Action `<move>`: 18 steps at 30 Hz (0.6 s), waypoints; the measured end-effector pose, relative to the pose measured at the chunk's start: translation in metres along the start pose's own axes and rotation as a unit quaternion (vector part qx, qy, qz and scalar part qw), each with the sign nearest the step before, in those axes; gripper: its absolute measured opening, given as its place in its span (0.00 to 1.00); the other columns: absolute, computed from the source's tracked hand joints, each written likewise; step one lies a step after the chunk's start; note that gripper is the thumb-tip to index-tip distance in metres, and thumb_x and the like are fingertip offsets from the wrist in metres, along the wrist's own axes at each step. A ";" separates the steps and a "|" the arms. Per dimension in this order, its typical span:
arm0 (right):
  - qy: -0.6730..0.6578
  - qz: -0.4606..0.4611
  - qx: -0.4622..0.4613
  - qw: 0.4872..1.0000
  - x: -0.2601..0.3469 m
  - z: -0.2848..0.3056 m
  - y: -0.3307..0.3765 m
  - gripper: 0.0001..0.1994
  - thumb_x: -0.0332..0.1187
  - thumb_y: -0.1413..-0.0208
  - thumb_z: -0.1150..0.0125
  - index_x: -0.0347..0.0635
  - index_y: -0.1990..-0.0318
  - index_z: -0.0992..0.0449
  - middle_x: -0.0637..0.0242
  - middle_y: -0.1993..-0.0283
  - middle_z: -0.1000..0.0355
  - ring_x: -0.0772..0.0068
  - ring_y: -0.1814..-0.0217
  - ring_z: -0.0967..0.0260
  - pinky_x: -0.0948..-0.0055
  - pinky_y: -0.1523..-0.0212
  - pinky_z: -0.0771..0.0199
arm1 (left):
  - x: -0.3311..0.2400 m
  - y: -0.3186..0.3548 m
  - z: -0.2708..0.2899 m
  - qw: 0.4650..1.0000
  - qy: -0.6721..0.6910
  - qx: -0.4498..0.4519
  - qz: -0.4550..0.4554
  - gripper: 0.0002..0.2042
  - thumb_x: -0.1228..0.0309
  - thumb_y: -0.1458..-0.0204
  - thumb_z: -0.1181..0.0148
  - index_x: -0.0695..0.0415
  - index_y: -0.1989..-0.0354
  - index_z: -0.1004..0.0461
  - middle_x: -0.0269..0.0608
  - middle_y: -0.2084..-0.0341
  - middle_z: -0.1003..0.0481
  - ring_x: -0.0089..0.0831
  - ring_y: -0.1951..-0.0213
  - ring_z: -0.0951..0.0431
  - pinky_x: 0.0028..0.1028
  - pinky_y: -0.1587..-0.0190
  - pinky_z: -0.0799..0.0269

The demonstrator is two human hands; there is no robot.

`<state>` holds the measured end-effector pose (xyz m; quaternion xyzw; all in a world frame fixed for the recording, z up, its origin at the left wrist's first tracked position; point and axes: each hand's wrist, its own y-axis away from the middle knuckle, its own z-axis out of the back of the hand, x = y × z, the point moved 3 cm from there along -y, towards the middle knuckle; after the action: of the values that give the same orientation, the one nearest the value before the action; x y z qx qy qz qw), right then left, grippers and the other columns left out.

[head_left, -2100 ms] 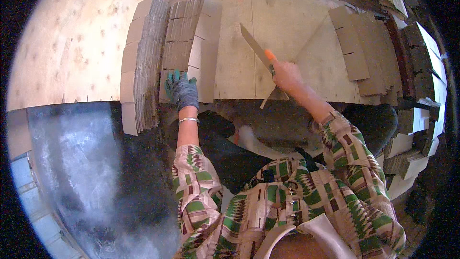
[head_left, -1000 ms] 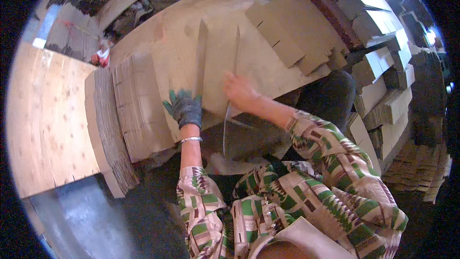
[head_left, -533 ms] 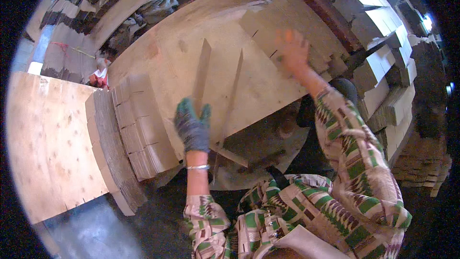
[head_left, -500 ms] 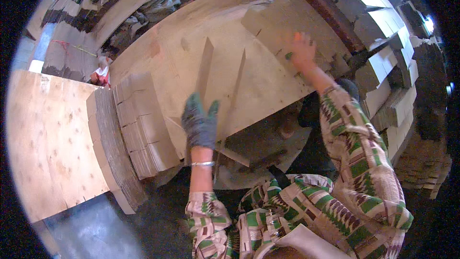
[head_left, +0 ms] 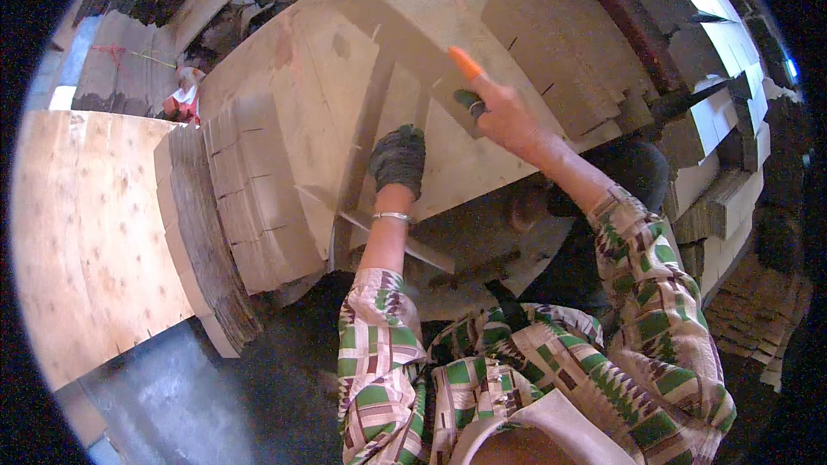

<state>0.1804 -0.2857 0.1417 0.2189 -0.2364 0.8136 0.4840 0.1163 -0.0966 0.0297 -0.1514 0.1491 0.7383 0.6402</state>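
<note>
My right hand, with an orange cover on one fingertip and a dark green band on the thumb, pinches a long notched cardboard strip. This strip slants to the upper left above the wooden board. My left hand, in a dark glove, is closed at the near end of another narrow cardboard strip; its fingertips are mostly hidden. Just left of it, a further cardboard strip stands on edge. Thin pale pieces cross below my left wrist.
Notched cardboard pieces lie fanned at the board's right. Stacked cardboard stands at its left, beside a pale plywood sheet. More cardboard stacks rise at the far right. A red and white item sits behind the left stack.
My right hand has come left from the fanned pieces and now holds a strip. My left hand has moved slightly right and farther away, its fingers closing.
</note>
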 end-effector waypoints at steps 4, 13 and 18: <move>0.097 -0.014 0.138 0.985 0.002 -0.037 -0.002 0.47 0.22 0.54 0.39 0.65 0.25 0.49 0.47 0.65 0.23 0.43 0.62 0.23 0.45 0.63 0.24 | 0.003 -0.001 -0.005 0.999 -0.029 0.041 -0.007 0.19 0.57 0.37 0.56 0.53 0.61 0.18 0.52 0.62 0.19 0.52 0.57 0.19 0.48 0.53 0.25; 0.052 0.032 0.086 0.994 -0.021 -0.056 0.013 0.38 0.24 0.49 0.42 0.64 0.29 0.40 0.53 0.67 0.22 0.41 0.64 0.25 0.46 0.65 0.27 | 0.017 -0.017 0.007 0.992 0.017 -0.122 0.020 0.21 0.51 0.39 0.49 0.52 0.47 0.22 0.56 0.48 0.24 0.51 0.47 0.23 0.47 0.47 0.27; 0.062 0.059 0.099 0.991 -0.027 -0.059 0.018 0.45 0.22 0.52 0.42 0.68 0.26 0.49 0.52 0.65 0.22 0.41 0.63 0.24 0.46 0.65 0.25 | 0.049 -0.043 0.046 0.984 -0.038 -0.020 0.175 0.23 0.49 0.39 0.49 0.53 0.47 0.22 0.55 0.46 0.24 0.50 0.46 0.23 0.45 0.46 0.27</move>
<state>0.1685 -0.2764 0.0761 0.2008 -0.1371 0.8719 0.4251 0.1507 -0.0273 0.0501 -0.1078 0.1337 0.8469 0.5032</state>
